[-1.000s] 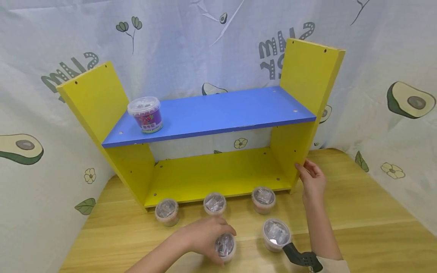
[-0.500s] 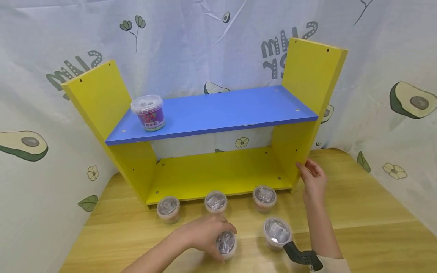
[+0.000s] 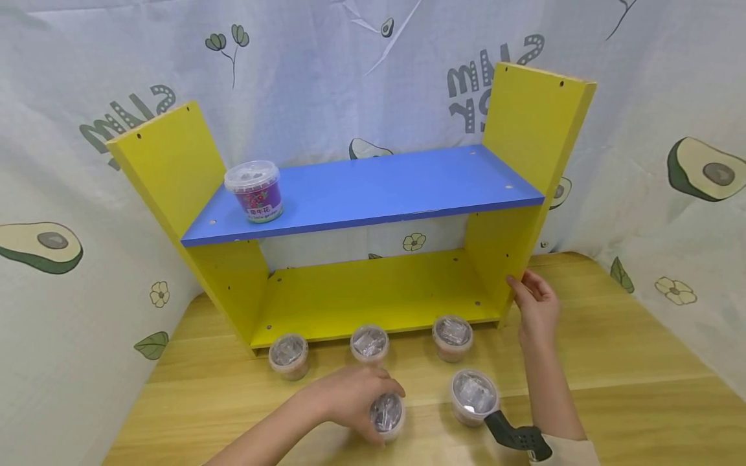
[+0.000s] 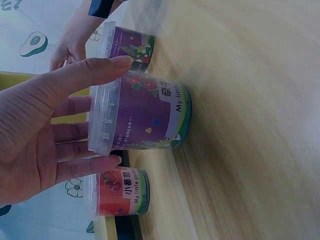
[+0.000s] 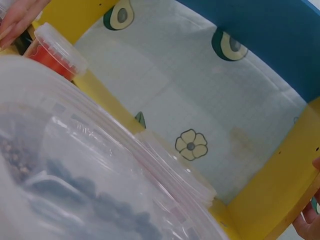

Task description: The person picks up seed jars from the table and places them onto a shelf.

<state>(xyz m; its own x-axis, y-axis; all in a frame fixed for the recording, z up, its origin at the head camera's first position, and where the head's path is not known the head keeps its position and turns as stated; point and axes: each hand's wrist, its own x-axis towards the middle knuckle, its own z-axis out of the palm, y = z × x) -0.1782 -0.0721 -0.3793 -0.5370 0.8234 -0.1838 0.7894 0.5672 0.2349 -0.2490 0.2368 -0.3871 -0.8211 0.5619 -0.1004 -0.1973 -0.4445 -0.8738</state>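
My left hand (image 3: 352,396) grips a clear-lidded plastic tub (image 3: 388,414) standing on the table. In the left wrist view, thumb and fingers lie around the lid of this tub (image 4: 150,115), whose purple label reads "My little". My right hand (image 3: 537,310) holds the front edge of the right side panel (image 3: 515,265) of a yellow and blue shelf, low down, thumb on the inner side. On the blue board (image 3: 373,188), at its left end, sits another purple-labelled tub (image 3: 256,194). A red-labelled tub (image 4: 122,192) shows beyond my left fingers.
Three tubs stand in a row before the shelf: a left tub (image 3: 289,356), a middle tub (image 3: 370,343) and a right tub (image 3: 452,338). Another tub (image 3: 473,396) is close to my right forearm. A printed cloth (image 3: 326,77) hangs behind the shelf.
The head view has shifted very slightly. Both hands keep their hold on the tub and the side panel, and the tubs stay where they were.
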